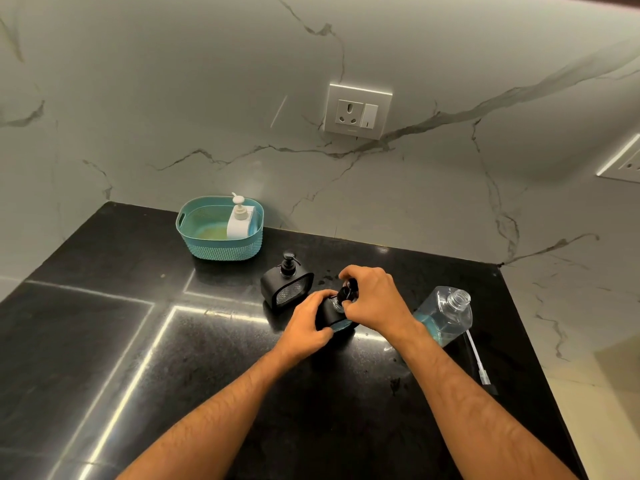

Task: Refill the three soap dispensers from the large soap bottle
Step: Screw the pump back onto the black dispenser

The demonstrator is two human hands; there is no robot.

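While gripped, black dispenser (334,318), blue-filled

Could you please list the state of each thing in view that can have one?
Large soap bottle: uncapped, upright, part full of blue soap.
Held black dispenser: left hand holds its body, right hand grips its pump.
Second black dispenser: pump on, upright.
White dispenser: pump on, upright in basket.
Loose pump tube: lying on counter.

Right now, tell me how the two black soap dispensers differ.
The far black dispenser stands free with its pump seated; the near black dispenser is gripped by the left hand while the right hand holds its pump. Both are black and squat.
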